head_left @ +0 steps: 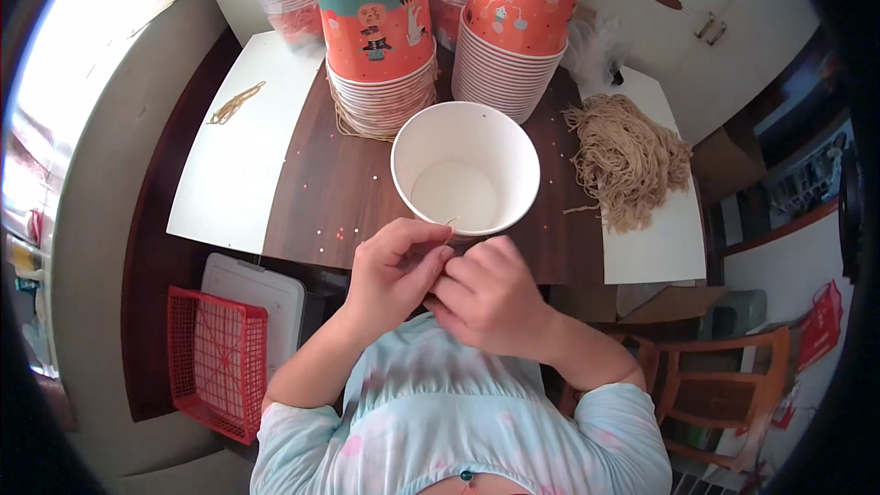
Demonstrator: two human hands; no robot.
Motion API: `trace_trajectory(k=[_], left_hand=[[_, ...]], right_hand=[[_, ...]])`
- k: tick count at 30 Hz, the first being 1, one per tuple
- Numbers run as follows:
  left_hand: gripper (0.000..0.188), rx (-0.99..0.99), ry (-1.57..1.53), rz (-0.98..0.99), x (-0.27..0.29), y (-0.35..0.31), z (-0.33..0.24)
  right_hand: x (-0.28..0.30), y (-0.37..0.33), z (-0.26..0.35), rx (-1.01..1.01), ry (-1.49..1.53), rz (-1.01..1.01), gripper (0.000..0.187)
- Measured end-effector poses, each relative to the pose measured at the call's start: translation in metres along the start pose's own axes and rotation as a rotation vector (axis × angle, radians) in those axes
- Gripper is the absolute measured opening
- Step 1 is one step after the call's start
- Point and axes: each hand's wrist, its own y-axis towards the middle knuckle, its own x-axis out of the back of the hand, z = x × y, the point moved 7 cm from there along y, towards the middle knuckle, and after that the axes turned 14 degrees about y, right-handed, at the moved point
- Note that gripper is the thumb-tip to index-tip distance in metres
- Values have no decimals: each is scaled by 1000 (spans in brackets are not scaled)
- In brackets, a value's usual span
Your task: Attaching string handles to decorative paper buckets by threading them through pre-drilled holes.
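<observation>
An open white paper bucket (467,170) stands near the front edge of the table with its mouth turned up toward me. My left hand (390,280) is closed in a pinch at the bucket's near rim. A thin tan string end (450,221) sticks up from its fingertips. Right beside it, my right hand (500,298) has its fingers curled in and meets the left hand's fingertips. It seems to grip the same string, though most of the string is hidden by the fingers. A tangled heap of tan string (631,158) lies at the right.
Two upside-down stacks of red and green paper buckets, a left stack (380,37) with strings around its rims and a right stack (513,46), stand behind. A small string bundle (237,103) lies on the left white board (234,170). Below are a red basket (217,362) and wooden chair (724,385).
</observation>
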Motion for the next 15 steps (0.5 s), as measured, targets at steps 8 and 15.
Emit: trace_trajectory(k=[8, 15], left_hand=[[17, 7, 15, -4, 0, -1, -2], [17, -45, 270, -18, 6, -5, -9]], right_hand=[[45, 31, -42, -101, 115, -111, 32], [14, 29, -44, -9, 81, 206, 20]])
